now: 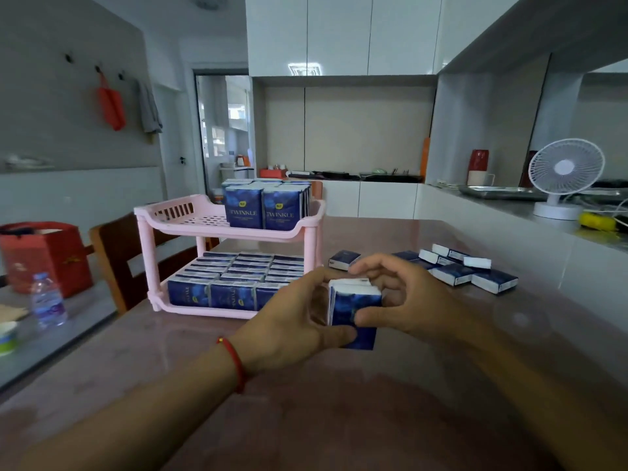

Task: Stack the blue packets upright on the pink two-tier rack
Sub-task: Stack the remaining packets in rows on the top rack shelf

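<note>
- My left hand (292,321) and right hand (401,300) together grasped a small bundle of blue packets (355,312), held upright just above the bench (441,385), near and right of the pink rack (234,232).
- Left grip: thumb curled under the bundle's near lower corner, fingers behind it. Right grip: thumb pressed on the blue face, fingers over the white top edges.
- At least two packets showed in the bundle; the exact number could not be told.
- Handling, as judged: light, soft-sided paper packs in slick film; they would likely give under pressure and slide against each other. Best taken by squeezing the broad faces together from both sides, keeping the tops level.
- Rack count: two tiers. The lower tier appeared filled, three columns wide. The upper tier held packets only on its right part, two across at the front; the left part stood bare.
- Loose packets (455,266) lay flat on the bench at far right; roughly eight, some overlapping.
</note>
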### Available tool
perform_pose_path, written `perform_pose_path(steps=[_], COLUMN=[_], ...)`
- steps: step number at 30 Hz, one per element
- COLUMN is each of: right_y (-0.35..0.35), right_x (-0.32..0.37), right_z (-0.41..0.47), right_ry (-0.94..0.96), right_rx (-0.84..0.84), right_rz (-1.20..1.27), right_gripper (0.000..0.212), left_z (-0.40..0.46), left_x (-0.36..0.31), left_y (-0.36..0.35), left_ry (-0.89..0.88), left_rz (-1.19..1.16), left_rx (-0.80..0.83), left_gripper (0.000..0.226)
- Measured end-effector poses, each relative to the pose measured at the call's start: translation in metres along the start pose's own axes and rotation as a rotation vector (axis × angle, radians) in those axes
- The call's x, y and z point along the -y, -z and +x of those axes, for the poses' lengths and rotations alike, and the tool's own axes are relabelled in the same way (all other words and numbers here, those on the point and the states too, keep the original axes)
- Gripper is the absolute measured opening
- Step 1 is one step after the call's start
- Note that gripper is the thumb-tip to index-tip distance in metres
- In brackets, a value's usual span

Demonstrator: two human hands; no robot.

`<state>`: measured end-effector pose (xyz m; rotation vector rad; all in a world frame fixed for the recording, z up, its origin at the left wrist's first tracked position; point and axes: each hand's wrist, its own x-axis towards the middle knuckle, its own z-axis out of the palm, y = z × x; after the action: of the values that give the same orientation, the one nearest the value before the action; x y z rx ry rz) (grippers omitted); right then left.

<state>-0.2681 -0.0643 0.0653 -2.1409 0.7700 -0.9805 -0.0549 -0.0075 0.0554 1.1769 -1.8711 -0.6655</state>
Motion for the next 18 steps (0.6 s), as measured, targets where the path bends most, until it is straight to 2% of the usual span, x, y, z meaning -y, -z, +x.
perform_pose_path(steps=[4,7,11,15,18], right_y=[-0.021,-0.036,-0.064,-0.092,-0.103], right_x=[0.026,0.034,0.036,0.030,0.011], right_z=[0.007,0.018,0.045,0.067,0.068], right_ry=[0.092,0.068,0.017,-0.036,-0.059], right_rx=[-0.026,-0.078,-0.326,-0.626,-0.629], right_rz=[0.057,-0.006,-0.063,-0.099,-0.109], right_gripper=[0.041,0.031,0.016,0.020,0.021], left_z=[-0.043,-0.057,-0.038,-0.004,0.023], left_x=[-0.022,-0.039,-0.039,-0.030,-0.023], left_y=[0.066,0.126,0.197,0.233,0.240], left_ry=[0.029,0.029,0.067,0.152,0.208], left_rz=[-0.004,0.013,0.109,0.141,0.194], left_rx=[-0.061,-0.127,-0.285,-0.276,-0.244], left_gripper=[0.049,0.047,0.046,0.050,0.053])
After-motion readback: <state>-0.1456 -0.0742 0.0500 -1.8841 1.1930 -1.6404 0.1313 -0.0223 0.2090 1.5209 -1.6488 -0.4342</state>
